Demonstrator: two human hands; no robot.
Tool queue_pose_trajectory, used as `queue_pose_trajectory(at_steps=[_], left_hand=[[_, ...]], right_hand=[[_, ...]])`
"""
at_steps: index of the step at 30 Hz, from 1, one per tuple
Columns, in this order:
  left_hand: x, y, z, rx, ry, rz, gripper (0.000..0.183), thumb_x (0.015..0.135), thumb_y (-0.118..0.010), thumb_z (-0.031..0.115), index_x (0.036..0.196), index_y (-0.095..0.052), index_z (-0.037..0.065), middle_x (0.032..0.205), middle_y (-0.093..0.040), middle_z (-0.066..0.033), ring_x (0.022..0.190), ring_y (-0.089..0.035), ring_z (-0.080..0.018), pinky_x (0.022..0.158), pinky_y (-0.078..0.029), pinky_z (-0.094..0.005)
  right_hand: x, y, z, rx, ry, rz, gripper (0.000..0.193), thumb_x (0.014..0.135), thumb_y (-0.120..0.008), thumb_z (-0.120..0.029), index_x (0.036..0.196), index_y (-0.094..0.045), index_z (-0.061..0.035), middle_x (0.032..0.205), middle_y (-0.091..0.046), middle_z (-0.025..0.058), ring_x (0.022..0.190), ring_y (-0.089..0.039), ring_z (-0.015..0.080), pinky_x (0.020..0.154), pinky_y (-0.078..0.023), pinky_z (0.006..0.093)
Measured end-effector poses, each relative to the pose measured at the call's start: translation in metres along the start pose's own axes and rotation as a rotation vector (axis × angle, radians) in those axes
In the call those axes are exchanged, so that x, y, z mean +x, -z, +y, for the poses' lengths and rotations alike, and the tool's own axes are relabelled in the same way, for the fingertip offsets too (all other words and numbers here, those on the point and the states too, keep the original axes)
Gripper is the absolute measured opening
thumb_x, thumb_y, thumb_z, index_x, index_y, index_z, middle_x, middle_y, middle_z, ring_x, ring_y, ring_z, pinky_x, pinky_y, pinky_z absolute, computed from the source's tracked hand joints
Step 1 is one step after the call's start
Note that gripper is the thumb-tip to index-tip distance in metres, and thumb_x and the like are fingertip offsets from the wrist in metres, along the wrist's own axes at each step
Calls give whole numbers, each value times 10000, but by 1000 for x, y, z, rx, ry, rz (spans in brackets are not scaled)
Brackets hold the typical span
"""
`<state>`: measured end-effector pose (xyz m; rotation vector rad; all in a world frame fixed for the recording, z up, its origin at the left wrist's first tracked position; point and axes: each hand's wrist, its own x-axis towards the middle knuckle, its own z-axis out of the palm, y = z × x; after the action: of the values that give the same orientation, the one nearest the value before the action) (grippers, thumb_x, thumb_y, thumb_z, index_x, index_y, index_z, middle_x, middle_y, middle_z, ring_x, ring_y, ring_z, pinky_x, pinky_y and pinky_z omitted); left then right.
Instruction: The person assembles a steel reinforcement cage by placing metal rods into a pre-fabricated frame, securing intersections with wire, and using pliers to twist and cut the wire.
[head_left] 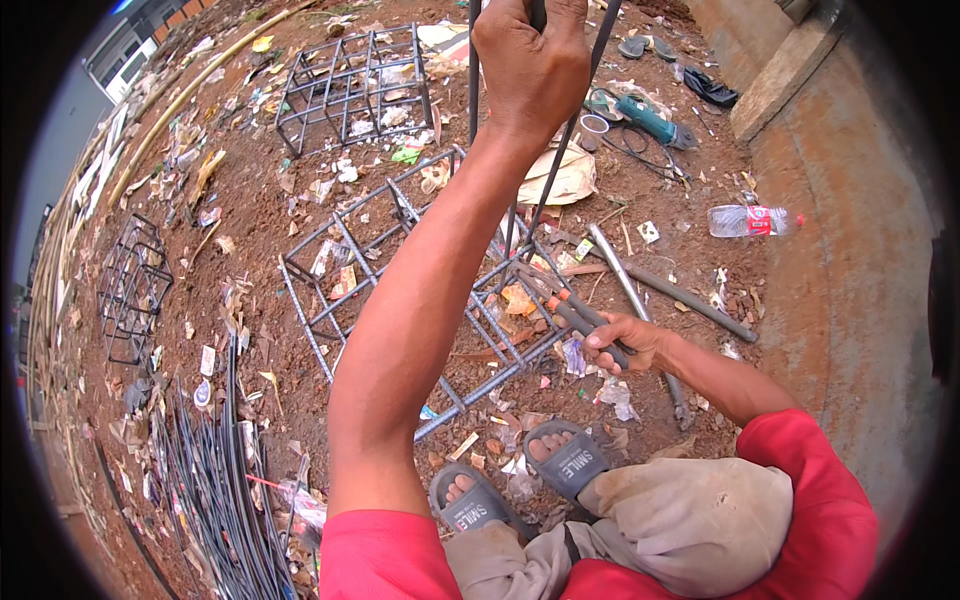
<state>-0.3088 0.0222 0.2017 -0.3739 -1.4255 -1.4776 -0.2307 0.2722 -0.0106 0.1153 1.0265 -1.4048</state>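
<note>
My left hand (535,65) is raised at the top of the view, its fingers closed round a dark steel bar whose full length I cannot see. More thin dark rods (567,135) run past it and slant down to a welded-looking rebar frame (462,405) on the ground before me. Lower and to the right, my right hand (625,345) is wrapped round the dark handles of a pair of pincers (590,318) with orange bands. The pincers' jaws point at a corner of the frame where the rods meet it; whether they bite on wire is too small to tell.
Another rebar frame (355,95) stands farther off, and a smaller one (135,290) at the left. A bundle of rods (215,480) lies near left. At right are a metal pipe (630,285), a plastic bottle (745,221), a green angle grinder (648,122) and a wall (850,250).
</note>
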Motion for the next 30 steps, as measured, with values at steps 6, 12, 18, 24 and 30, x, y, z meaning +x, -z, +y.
queue_pose_trajectory(at_steps=[6,12,18,24,30], left_hand=[[-2,0,4,-49,14,-2,314,1012,-588,305,866,-615,29,615,-448,62,570,-375,-35,483,-285,-254],[-1,-1,6,-10,54,11,327,995,-614,308,854,-612,14,603,-474,39,569,-404,-46,491,-317,-268],[1,0,8,85,19,34,331,980,-631,309,808,-595,29,585,-456,28,552,-391,-63,483,-306,-292],[-1,-3,5,-23,39,19,305,985,-626,289,809,-590,42,584,-450,39,546,-388,-54,479,-297,-278],[0,1,5,55,15,9,291,985,-629,274,810,-575,48,588,-454,47,542,-376,-43,473,-290,-265]], right_hand=[[-17,-36,-14,-1450,201,694,493,813,-670,-211,1198,-457,13,948,-596,175,791,-693,323,666,-569,456],[-11,-49,-1,-1760,97,826,445,896,-577,-296,1191,-501,29,1045,-627,206,893,-656,344,713,-541,456],[-4,-2,-9,42,-183,-13,316,927,-605,-213,1171,-544,-22,820,-517,8,644,-503,96,491,-413,238],[2,-12,14,267,-70,-165,365,996,-546,-296,1219,-550,-7,881,-620,44,683,-598,130,544,-479,264],[11,-21,28,304,-33,-201,406,1013,-523,-370,1209,-573,-18,872,-622,18,694,-615,132,572,-529,305]])
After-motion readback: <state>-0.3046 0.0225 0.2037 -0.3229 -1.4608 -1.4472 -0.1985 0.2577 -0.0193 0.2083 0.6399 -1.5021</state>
